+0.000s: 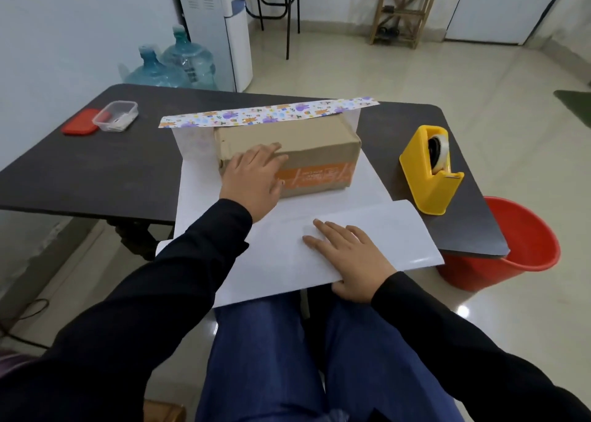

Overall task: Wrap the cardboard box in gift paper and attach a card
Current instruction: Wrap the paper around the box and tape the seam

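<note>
On the worktop (96,166), the left hand (252,178) is resting flat on the box (313,146), seemingly steadying it; the right hand (348,255), fingers (332,230) spread, is flattening the paper (204,198).

the box (307,146) sits on the paper (204,198) mid-table (80,172), with the paper's far edge standing up behind it. the dispenser (428,172) is to its right, and the tub (116,116) and lid (80,121) are far left. a bucket (518,249) stands on the floor by the table's right end.
</note>
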